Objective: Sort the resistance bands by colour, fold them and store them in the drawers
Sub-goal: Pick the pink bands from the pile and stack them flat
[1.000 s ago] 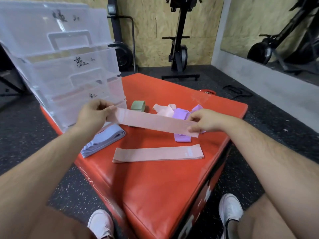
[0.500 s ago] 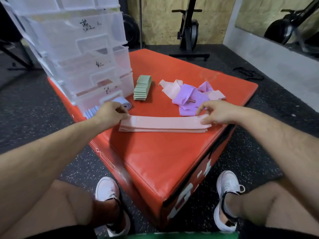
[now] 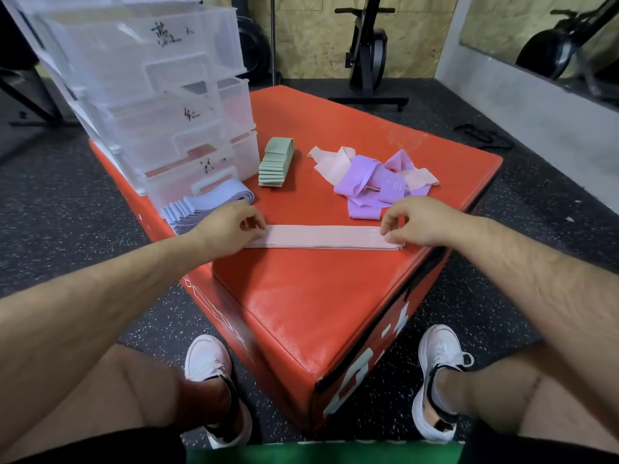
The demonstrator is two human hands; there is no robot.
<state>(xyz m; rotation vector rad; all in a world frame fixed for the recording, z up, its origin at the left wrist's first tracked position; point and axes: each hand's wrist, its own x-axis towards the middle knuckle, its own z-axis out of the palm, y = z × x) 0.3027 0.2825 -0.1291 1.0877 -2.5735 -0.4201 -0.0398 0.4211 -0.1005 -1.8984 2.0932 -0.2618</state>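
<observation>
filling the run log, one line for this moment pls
step: aligning pink bands | left hand: on left end | right hand: on right end | surface: red box

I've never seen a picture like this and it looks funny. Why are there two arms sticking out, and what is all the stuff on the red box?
The camera sits on a person's head, so you see their own arms and shoes from above. The left hand and right hand press down the ends of flat pink bands on the red box. Behind lie a blue stack, a green stack and a messy purple and pink pile. The clear drawers stand on the left.
</observation>
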